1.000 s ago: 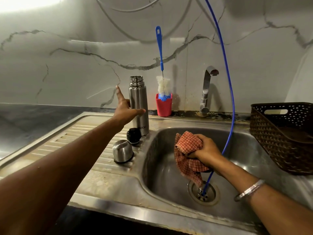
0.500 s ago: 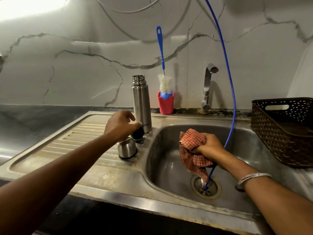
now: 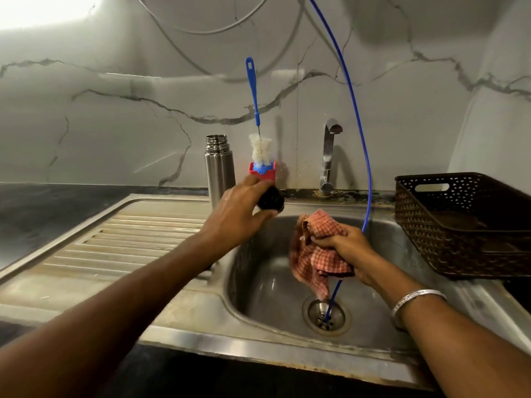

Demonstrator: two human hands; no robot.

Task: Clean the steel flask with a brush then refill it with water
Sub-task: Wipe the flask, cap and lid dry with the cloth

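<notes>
The steel flask (image 3: 219,168) stands upright and uncapped on the sink's rim at the back edge of the ribbed drainboard (image 3: 138,239), close to the marble wall; its lower part is hidden behind the left hand (image 3: 238,209). Just to its right, a bottle brush (image 3: 260,150) with a blue handle and pale bristles stands head-down in a small red holder (image 3: 265,173).

The left hand is raised above the near-left corner of the basin (image 3: 258,282), in front of the flask and the red holder. Its fingers and thumb curl round a black stopper (image 3: 271,199), gripping it in the air, clear of the drainboard. The left forearm reaches in from the lower left, sloping up across the drainboard toward the basin.

The right hand (image 3: 349,251) is lower, inside the basin, with its fingers closed tightly round a bunched orange checked cloth (image 3: 313,254) that hangs down toward the drain (image 3: 326,314). The right forearm comes in from the lower right, with a silver bangle (image 3: 413,298) at the wrist.

A thin blue tube (image 3: 356,116) curves down from above, passes behind the right hand and ends in the drain's strainer. The steel tap (image 3: 329,156) rises from the back rim of the sink, between the red holder and the tube. A dark brown perforated basket (image 3: 465,225) sits on the counter to the right of the basin.
</notes>
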